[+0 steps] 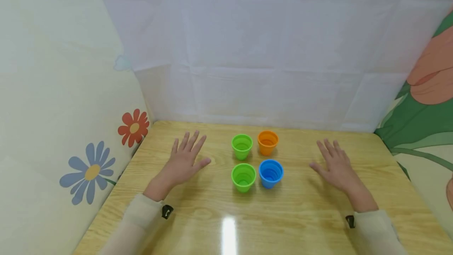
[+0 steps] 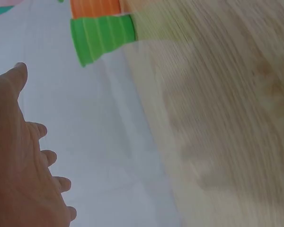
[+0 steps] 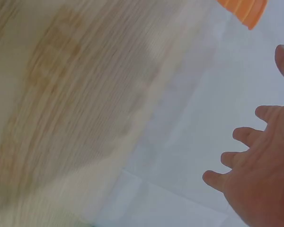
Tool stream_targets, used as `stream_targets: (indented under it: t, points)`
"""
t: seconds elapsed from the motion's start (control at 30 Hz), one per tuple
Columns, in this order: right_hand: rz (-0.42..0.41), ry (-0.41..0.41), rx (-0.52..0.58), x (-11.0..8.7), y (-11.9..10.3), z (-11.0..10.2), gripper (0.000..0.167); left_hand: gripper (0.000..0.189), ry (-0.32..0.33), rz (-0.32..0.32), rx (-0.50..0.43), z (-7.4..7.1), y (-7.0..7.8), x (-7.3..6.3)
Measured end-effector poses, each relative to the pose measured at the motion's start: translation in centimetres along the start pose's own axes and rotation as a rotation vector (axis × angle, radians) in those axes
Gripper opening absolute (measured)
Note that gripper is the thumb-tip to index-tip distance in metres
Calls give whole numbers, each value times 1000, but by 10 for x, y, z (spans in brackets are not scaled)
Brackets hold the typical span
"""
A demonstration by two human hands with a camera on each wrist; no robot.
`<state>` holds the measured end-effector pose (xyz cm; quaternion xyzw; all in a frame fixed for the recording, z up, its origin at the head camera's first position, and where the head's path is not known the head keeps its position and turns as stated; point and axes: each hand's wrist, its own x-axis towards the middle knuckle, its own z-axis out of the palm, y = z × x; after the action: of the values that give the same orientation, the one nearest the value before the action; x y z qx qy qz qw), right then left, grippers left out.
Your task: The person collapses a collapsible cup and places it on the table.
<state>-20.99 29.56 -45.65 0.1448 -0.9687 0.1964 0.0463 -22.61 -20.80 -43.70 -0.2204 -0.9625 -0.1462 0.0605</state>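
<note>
Several small ribbed cups stand upright, mouths up, in a two-by-two group mid-table. At the back left is a green cup (image 1: 242,147), with an orange cup (image 1: 267,143) to its right. In front of them are a second green cup (image 1: 243,178) and, beside it, a blue cup (image 1: 270,173). My left hand (image 1: 183,163) is to the left of the group, palm down over the table with fingers spread, holding nothing. To the right, my right hand (image 1: 335,168) is likewise spread and holds nothing. The left wrist view shows a green cup (image 2: 103,38) beyond the thumb.
The wooden table (image 1: 198,223) ends at a white cloth (image 1: 233,50) hung behind it. Flower-patterned fabric flanks both sides, with a blue flower (image 1: 79,172) on the left and green leaves (image 1: 417,125) on the right. A black device sits at each cuff.
</note>
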Motion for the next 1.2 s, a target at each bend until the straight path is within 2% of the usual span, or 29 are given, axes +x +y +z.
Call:
stream_targets:
  t: [0.43,0.83,1.2]
  points:
    - [-47,10,-16,-6,-17,4,82,79,-12,75,1,2,31,-3]
    - [-124,11,-22,-7,-35,4,81,77,-6,153,9,6,53,-3]
    - [-209,20,-10,-9,-49,13,77,78,-46,234,27,10,74,-2]
